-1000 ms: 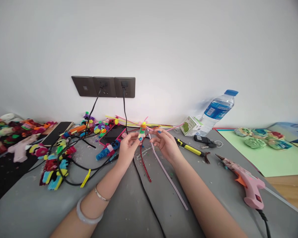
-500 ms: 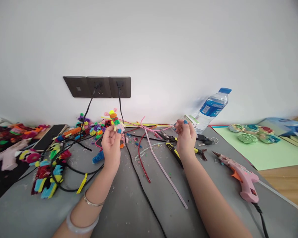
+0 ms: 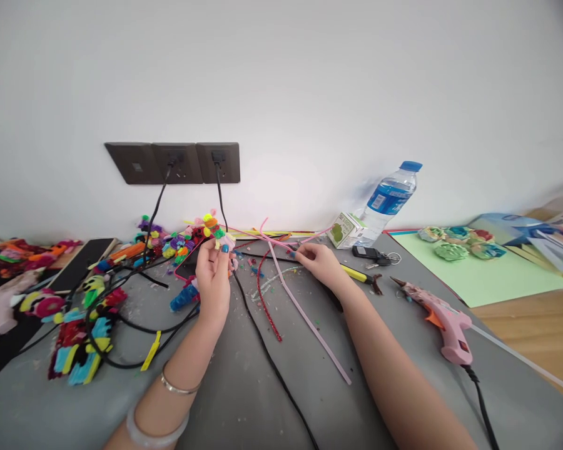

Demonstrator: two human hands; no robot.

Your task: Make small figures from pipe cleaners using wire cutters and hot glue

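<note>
Head view: the left hand [image 3: 213, 281] pinches a small colourful figure [image 3: 219, 234], tilted left, between thumb and fingers above the table [image 3: 244, 387]. The right hand [image 3: 326, 265], nearer to the thin pink stems [image 3: 276, 241], has its fingertips bunched at their right side; I cannot tell whether that grip holds one. The stems cross, running mostly left to right.
</note>
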